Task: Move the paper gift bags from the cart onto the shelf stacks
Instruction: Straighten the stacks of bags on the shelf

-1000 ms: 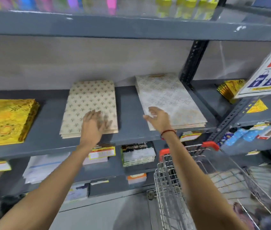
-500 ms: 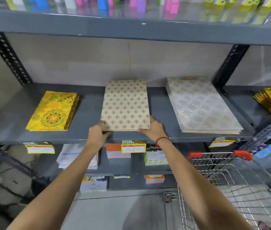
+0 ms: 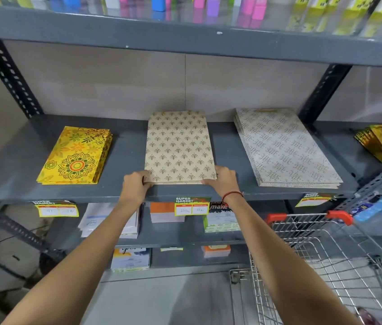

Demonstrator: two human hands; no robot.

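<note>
On the grey shelf [image 3: 126, 146], from left to right: a yellow floral stack [image 3: 76, 156], a beige motif stack of paper gift bags [image 3: 179, 147] at centre, and a white patterned stack [image 3: 283, 146] — each lies flat with its long axis running front to back, short edge toward the shelf lip. The left hand [image 3: 135, 187] grips the beige stack's near-left corner and the right hand [image 3: 224, 179] its near-right corner, fingers curled narrow around the edge. The wire cart [image 3: 326, 252] stands at lower right — its contents cannot be made out.
</note>
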